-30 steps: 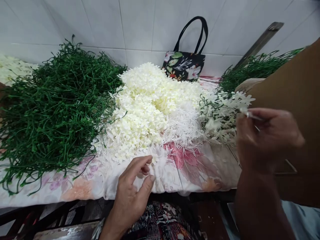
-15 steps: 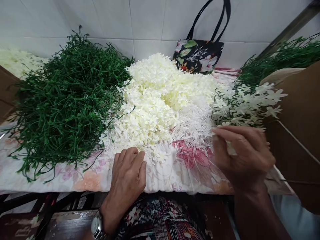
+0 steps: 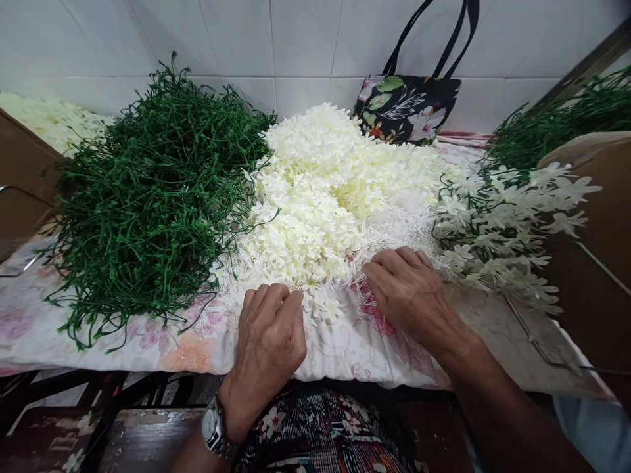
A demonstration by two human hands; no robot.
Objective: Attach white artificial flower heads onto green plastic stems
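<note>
Left hand [image 3: 270, 332]: curled beside cream blossoms [image 3: 315, 230]; hold unclear.
Right hand [image 3: 411, 295]: curled at white sprigs [image 3: 401, 226]; hold unclear.
Green stems [image 3: 158, 203]: heaped left, perhaps for easy reach.

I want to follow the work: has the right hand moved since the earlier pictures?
Yes: the right hand has moved left. It was to the right of the red print on the tablecloth; now it partly covers it.

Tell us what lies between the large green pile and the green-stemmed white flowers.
The head view shows cream blossoms and fine white strands between them.
</note>
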